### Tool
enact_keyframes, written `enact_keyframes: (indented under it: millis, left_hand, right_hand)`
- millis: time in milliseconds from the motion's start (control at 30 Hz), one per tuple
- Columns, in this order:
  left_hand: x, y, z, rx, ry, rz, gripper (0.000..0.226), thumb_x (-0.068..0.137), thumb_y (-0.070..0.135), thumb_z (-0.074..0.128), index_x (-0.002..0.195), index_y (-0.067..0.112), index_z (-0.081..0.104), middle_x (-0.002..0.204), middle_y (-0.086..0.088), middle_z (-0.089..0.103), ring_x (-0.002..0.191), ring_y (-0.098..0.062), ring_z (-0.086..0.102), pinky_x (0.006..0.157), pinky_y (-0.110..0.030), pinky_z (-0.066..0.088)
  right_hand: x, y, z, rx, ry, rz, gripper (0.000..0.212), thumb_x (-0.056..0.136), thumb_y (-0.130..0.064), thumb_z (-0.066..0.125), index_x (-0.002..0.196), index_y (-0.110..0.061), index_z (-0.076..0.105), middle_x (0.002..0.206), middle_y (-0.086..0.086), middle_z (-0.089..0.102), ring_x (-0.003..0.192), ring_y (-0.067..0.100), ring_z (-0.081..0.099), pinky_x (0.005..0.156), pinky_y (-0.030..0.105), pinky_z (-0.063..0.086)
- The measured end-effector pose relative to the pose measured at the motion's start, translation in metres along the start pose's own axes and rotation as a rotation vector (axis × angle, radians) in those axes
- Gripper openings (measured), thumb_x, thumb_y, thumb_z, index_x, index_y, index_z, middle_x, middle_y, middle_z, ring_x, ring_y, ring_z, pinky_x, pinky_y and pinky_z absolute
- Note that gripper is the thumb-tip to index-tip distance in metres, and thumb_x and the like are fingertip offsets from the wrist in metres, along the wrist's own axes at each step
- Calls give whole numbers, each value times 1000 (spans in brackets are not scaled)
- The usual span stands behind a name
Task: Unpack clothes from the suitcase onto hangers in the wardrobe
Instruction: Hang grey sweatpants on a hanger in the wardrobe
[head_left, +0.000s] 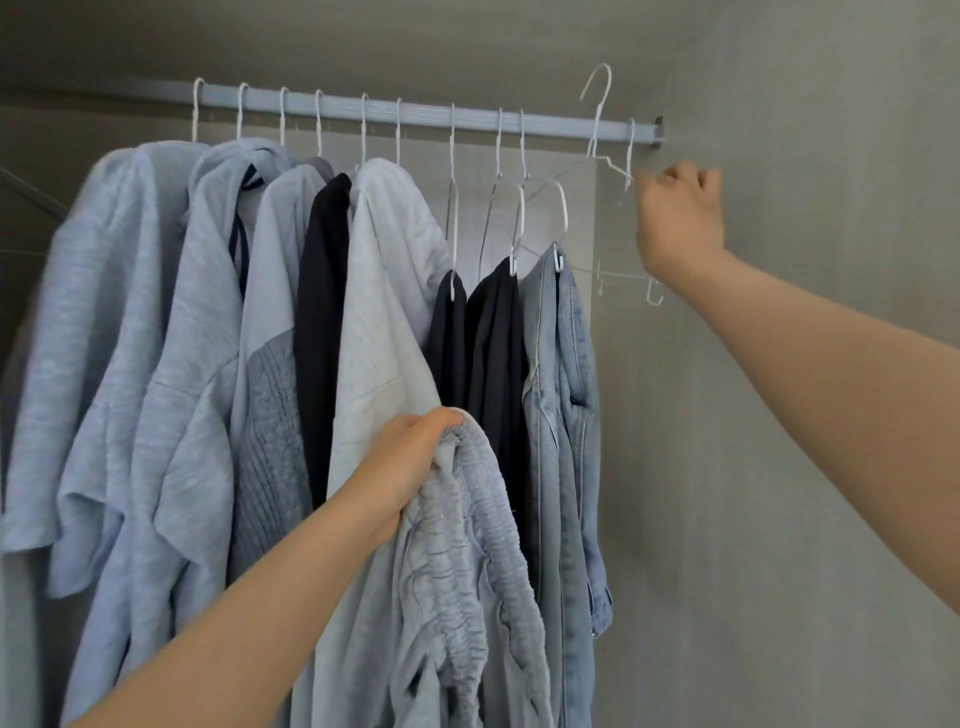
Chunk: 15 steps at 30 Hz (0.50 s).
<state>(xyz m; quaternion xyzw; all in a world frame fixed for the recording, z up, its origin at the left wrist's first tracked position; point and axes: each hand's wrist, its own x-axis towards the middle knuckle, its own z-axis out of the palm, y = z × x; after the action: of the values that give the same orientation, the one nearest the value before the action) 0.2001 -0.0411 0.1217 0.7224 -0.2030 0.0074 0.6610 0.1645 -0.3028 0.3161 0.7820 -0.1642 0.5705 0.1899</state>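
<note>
**While the right hand lifts a hanger, the left hand holds a grey garment**

As the person faces the open wardrobe (805, 364), both arms reach inside it. The right hand (678, 218) is up high near the right end of the rail (415, 111), and its fingers are curled around the shoulder wire of a white wire hanger (597, 124). This hanger is empty and tilted, and its hook stands above the rail and not over it. Its lower bar, with small hooks, goes across behind the wrist.

The left hand (410, 457) is lower, in front of the hanging clothes. It grips a pale grey-blue garment (467, 545) by the gathered elastic waistband, with the thumb on top of the fold. The cloth hangs down from the hand in loose folds and reaches the bottom edge of the view.

On the rail there is a row of white hangers with clothes. From the left come several light blue tops (130, 312), with one dark piece (324, 312) between them. Further right are dark trousers (488, 338) and then pale blue jeans (563, 415), which are the last item before the lifted hanger. One more hook sits on the rail just beside the right hand.
</note>
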Motion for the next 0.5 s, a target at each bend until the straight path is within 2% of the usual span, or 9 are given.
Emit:
enact_keyframes:
  millis: [100,167,233,300,367,433,500]
  left_hand:
    - [-11,-8,1,24,-48,-6,48,76,50,58,95,7,67,86,-11,63,80,-25,61,76,-39,53]
    - [-17,-16,5,6,-96,-13,51,63,54,58,90,12,66,83,-8,57,75,-24,55,71,-38,47]
    - [-22,-23,13,-37,-123,-20,40,68,49,59,87,13,63,81,-8,52,74,-24,50,65,-35,41]
    - [-24,-29,20,-43,-104,-32,35,82,41,58,88,7,64,77,-10,51,71,-23,49,59,-31,39]
    - [-27,-36,25,-28,-86,-39,34,87,38,57,82,5,63,72,-12,49,65,-23,49,56,-29,39]
    - [-32,-43,28,-31,-99,-47,45,80,43,59,81,-1,64,71,-20,54,62,-30,54,60,-34,47]
    - [-44,-47,30,-35,-115,-53,61,68,48,58,90,-9,66,79,-27,62,71,-37,63,72,-42,54]
  right_hand:
    - [-20,-1,-9,150,-19,45,42,74,19,44,113,5,51,101,27,61,110,38,43,86,40,35]
    - [-42,-3,-15,222,-47,82,47,76,18,42,120,3,50,107,22,62,111,37,43,88,40,38]
    - [-67,-7,-21,264,-52,139,49,77,17,39,121,0,51,110,17,62,112,35,44,90,41,41]
    - [-92,-8,-27,291,-58,195,47,80,14,38,122,-3,51,113,13,62,112,32,45,87,43,44]
    - [-115,-4,-28,376,-190,259,49,86,6,39,132,-7,45,118,11,61,113,31,48,89,44,46]
    - [-130,-2,-31,583,-399,402,51,88,1,41,138,-6,42,119,13,62,99,26,57,87,37,50]
    - [-147,-2,-42,807,-546,619,44,90,4,42,133,1,47,96,10,64,61,13,61,58,22,48]
